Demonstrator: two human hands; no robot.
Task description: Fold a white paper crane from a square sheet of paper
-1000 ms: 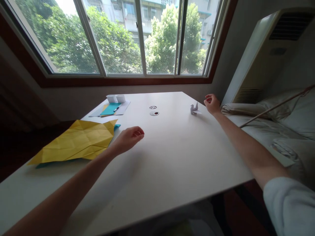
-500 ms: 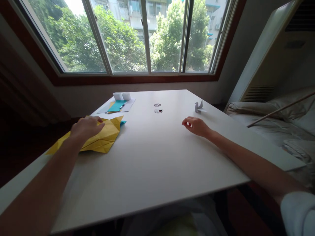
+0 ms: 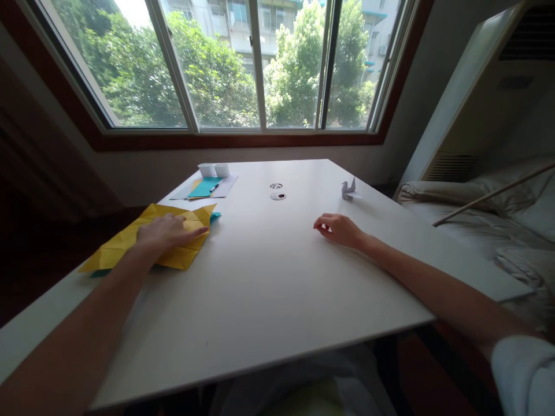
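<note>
On the left of the table, my left hand (image 3: 162, 232) lies flat over a creased sheet of yellow paper (image 3: 130, 237), fingers stretched and thumb pointing right. Teal paper (image 3: 215, 216) peeks out from beneath the yellow sheet at its right tip and near its lower left. My right hand (image 3: 340, 230) rests on the white table (image 3: 260, 289) with its fingers loosely bent, a gap showing between them and nothing held. A folded white paper bird (image 3: 348, 189) stands just beyond it, apart from the fingers.
At the far left are two small white containers (image 3: 214, 170), a teal sheet (image 3: 206, 187) over other papers, and a pen (image 3: 215, 188). Two round inserts (image 3: 278, 196) sit mid-table. A pale sofa (image 3: 459, 214) with a stick (image 3: 489, 195) is at right; the window is ahead.
My left hand has shifted right across the yellow paper and spread flatter, its thumb stretching out. My right hand has drawn slightly nearer and to the left, away from the paper bird.
</note>
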